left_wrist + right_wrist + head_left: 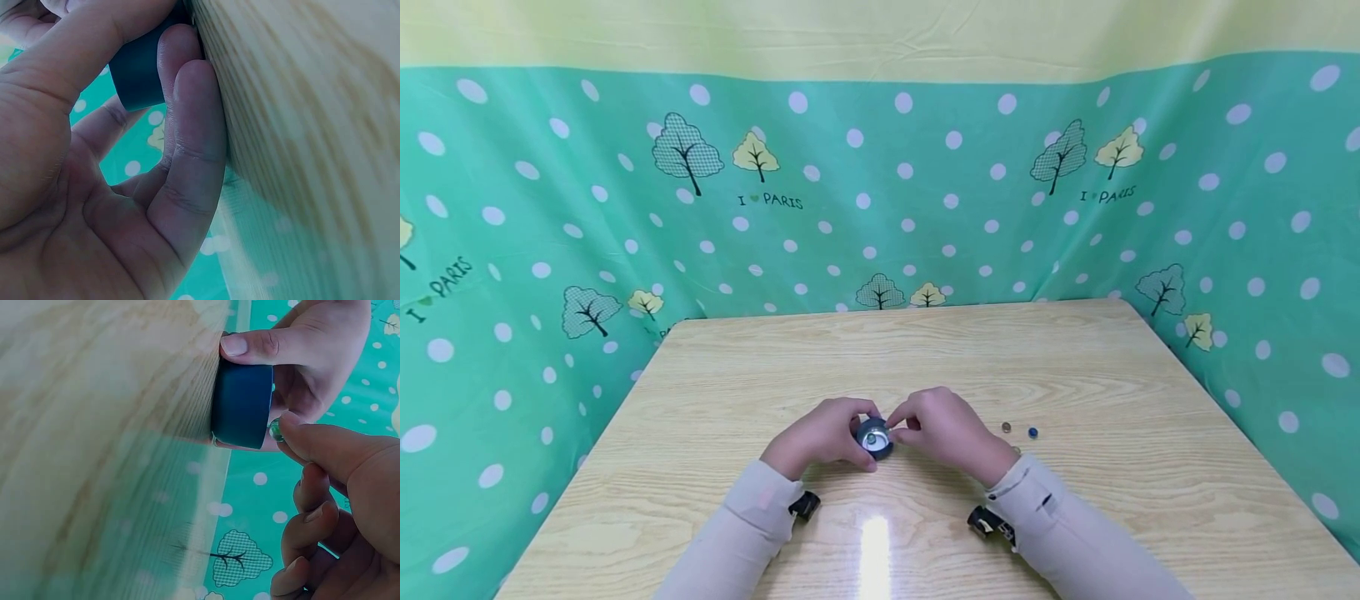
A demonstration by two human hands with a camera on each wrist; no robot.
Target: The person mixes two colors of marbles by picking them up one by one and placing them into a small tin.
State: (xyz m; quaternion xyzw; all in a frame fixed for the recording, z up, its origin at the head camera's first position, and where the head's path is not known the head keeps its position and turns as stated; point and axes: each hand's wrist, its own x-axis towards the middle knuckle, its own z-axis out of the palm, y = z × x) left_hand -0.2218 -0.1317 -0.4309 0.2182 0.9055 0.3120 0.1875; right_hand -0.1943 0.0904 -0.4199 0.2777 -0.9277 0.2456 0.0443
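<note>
L hand (829,435) half-curled around squat dark-blue cup (240,403), pref. kept steady; R hand (946,429) pinches glassy green ball (275,430) beside L grip.

Two hands (831,433) (943,429), one blue container (240,403), five visible marbles (1033,432)

Pale sleeves (726,533) (black wrist cameras (806,506))

A pale wood-grain tabletop (925,350) carries a round, dark blue container (240,406) and, to its right, a small blue ball (1033,433), a small brownish ball (1006,427) and a partly hidden third ball (1017,450).
</note>
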